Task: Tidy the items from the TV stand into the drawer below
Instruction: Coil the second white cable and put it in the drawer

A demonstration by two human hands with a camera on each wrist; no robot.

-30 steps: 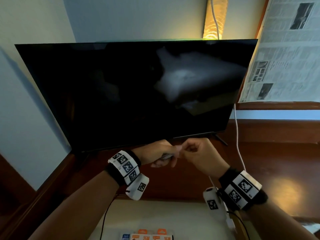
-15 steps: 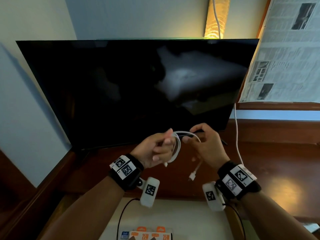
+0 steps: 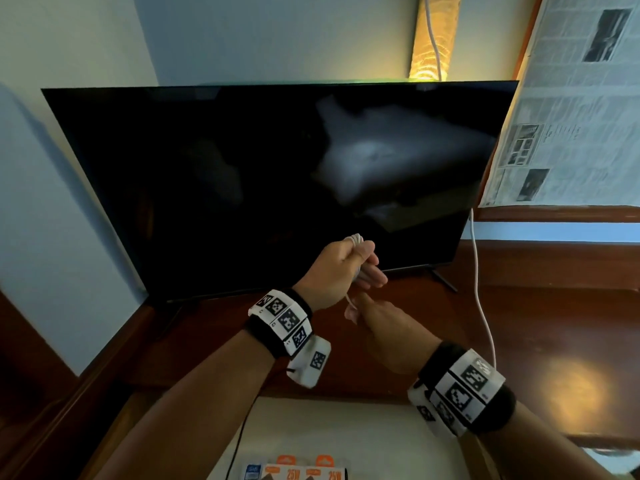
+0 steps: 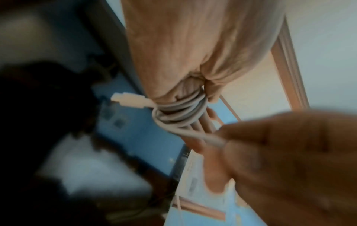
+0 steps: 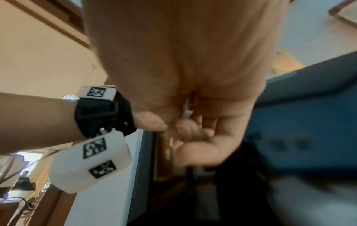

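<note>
The room is dim; a warm lamp (image 3: 434, 36) glows behind the television (image 3: 263, 188), throwing glare onto the wooden counter (image 3: 568, 382). Both wrist views are motion-blurred, their edges warped.

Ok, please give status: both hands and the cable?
Left hand holds coiled white cable. Right hand pinches its free end. Drawer below open. Nothing in the way.

The television (image 3: 263, 181) stands on the TV stand (image 3: 554, 317), with the open drawer (image 3: 346, 431) below in front.

Blue walls (image 3: 86, 168), dark TV (image 3: 242, 174), newspapered window (image 3: 581, 116).
</note>
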